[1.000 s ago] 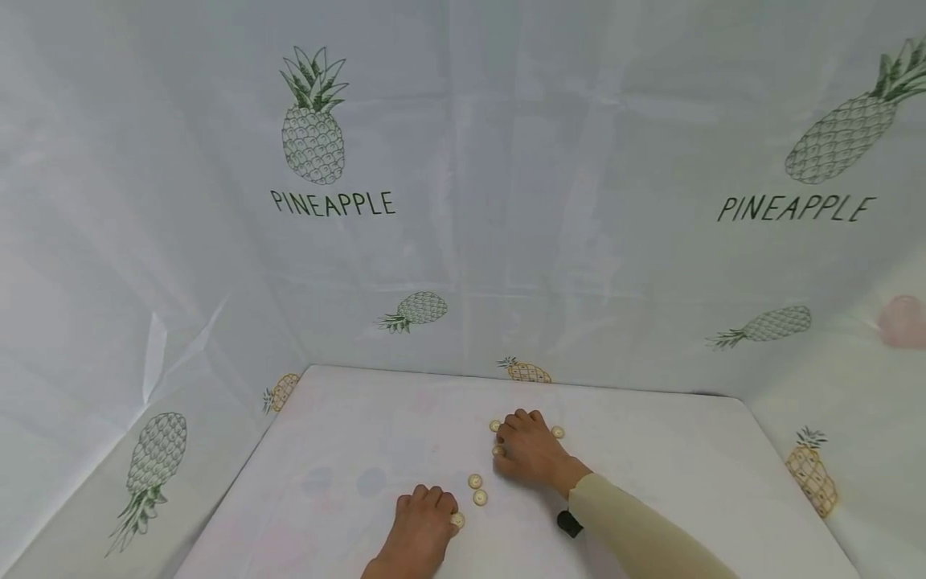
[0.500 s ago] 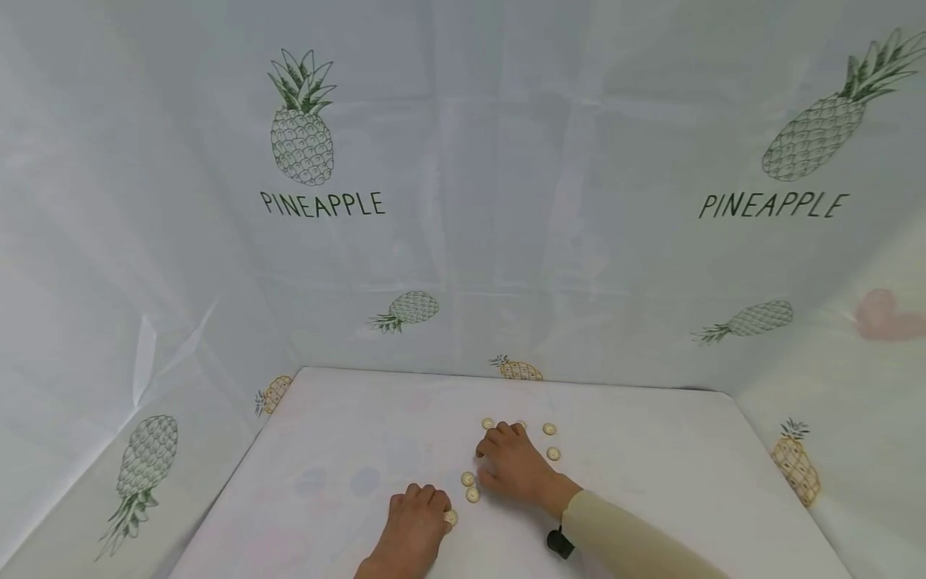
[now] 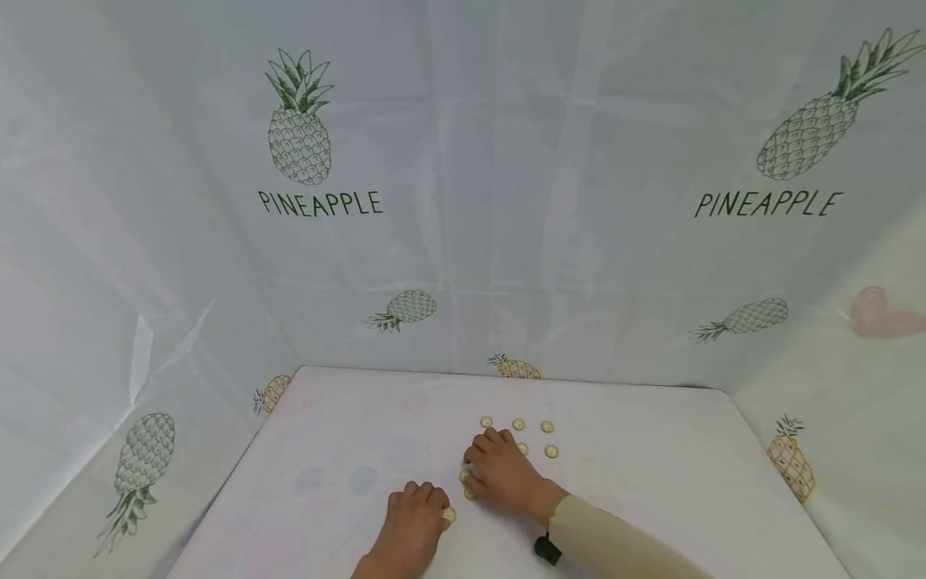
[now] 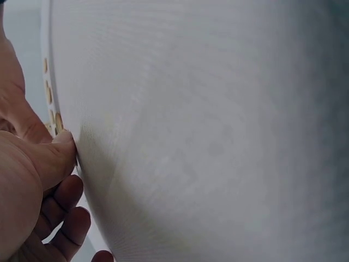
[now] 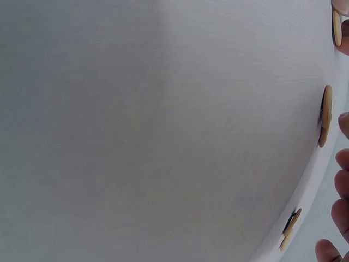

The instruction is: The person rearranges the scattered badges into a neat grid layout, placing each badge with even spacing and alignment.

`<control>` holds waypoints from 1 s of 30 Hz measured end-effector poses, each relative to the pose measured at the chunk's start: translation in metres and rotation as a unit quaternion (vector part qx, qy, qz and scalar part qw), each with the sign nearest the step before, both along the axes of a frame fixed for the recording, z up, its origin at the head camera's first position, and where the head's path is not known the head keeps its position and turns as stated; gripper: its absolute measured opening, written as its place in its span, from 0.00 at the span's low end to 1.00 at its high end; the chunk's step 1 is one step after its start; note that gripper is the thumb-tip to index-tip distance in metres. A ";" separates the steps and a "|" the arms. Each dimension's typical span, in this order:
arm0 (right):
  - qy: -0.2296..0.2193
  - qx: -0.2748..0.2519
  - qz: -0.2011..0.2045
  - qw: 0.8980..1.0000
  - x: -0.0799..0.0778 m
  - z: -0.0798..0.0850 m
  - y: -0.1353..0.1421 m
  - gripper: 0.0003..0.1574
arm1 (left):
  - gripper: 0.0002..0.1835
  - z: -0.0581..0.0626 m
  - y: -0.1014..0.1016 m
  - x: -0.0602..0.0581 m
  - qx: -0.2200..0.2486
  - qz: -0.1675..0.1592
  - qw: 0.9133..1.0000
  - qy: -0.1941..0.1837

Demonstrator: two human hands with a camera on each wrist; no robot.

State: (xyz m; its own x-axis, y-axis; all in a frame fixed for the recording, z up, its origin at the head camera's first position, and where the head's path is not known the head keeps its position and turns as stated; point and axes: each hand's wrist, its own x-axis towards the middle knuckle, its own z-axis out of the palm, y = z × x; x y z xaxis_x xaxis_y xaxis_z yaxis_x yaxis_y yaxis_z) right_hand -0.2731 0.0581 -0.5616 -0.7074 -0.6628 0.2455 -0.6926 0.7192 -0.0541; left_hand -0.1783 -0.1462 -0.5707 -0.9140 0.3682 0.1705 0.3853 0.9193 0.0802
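Observation:
My left hand (image 3: 415,515), at the near middle of the table in the head view, pinches a small round wooden disc (image 3: 449,514) by its edge. A finger and thumb on either side of this disc (image 5: 337,27) show in the right wrist view. Just ahead and to the right, my right hand (image 3: 499,470) hovers with bent fingers over two neighbouring discs (image 3: 470,494), partly hiding them. In the right wrist view a gap shows between its fingertips (image 5: 343,183) and the pair of discs (image 5: 326,106). Nothing shows in its grasp.
Beyond the right hand lie a row of three discs (image 3: 518,424) and a nearer row with two visible, one partly covered by the hand. A black object (image 3: 547,550) is by the right sleeve (image 3: 615,535). Pineapple-printed sheeting (image 3: 506,241) walls the white table (image 3: 651,466).
The right hand has moved nearer and left, from among the far discs to the two discs by the left hand. More far discs are uncovered. The left hand keeps its disc.

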 end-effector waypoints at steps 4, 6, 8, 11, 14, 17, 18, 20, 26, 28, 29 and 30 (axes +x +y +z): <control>0.010 0.013 0.003 1.000 -0.002 -0.004 -0.004 0.12 | 0.14 0.000 0.000 0.000 0.002 0.001 1.000 -0.004; 0.021 0.022 0.002 1.000 -0.003 -0.005 -0.005 0.11 | 0.14 0.000 0.000 0.000 0.007 0.002 1.000 -0.004; 0.041 0.027 0.000 0.999 -0.003 -0.006 -0.006 0.11 | 0.13 0.000 0.000 0.000 0.011 0.002 1.000 -0.004; 0.074 0.021 -0.012 0.997 -0.005 -0.007 -0.006 0.11 | 0.13 0.000 0.000 -0.001 0.017 0.005 1.000 -0.004; 0.089 0.007 -0.021 0.996 -0.006 -0.008 -0.004 0.11 | 0.13 0.000 0.000 -0.001 0.022 0.007 1.000 -0.005; 0.074 0.001 -0.018 0.997 -0.008 -0.009 -0.002 0.09 | 0.13 -0.001 0.000 -0.001 0.024 0.009 1.000 -0.006; 0.066 0.002 -0.015 0.998 -0.008 -0.009 -0.001 0.09 | 0.13 -0.001 -0.001 -0.001 0.024 0.008 1.000 -0.006; 0.053 0.009 -0.008 0.999 -0.009 -0.009 0.000 0.09 | 0.13 -0.001 -0.001 -0.001 0.020 0.007 1.000 -0.002; 0.048 0.016 0.010 0.999 -0.009 -0.008 0.001 0.07 | 0.13 0.000 0.000 -0.001 0.002 0.001 1.000 0.013; 0.053 0.015 0.014 0.998 -0.009 -0.008 0.001 0.07 | 0.14 0.000 0.000 -0.001 -0.002 0.002 1.000 0.012; 0.055 0.015 0.016 0.998 -0.009 -0.007 0.002 0.07 | 0.14 0.000 0.000 -0.001 -0.005 0.002 1.000 0.012; 0.060 0.016 0.019 0.998 -0.009 -0.007 0.002 0.07 | 0.14 0.000 0.000 -0.001 -0.006 0.002 1.000 0.011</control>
State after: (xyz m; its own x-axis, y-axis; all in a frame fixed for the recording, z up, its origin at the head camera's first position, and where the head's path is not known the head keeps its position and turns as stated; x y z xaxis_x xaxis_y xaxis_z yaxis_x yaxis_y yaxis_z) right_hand -0.2823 0.0603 -0.5683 -0.6486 -0.6973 0.3051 -0.7196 0.6924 0.0525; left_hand -0.1792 -0.1460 -0.5702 -0.9117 0.3667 0.1854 0.3830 0.9218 0.0600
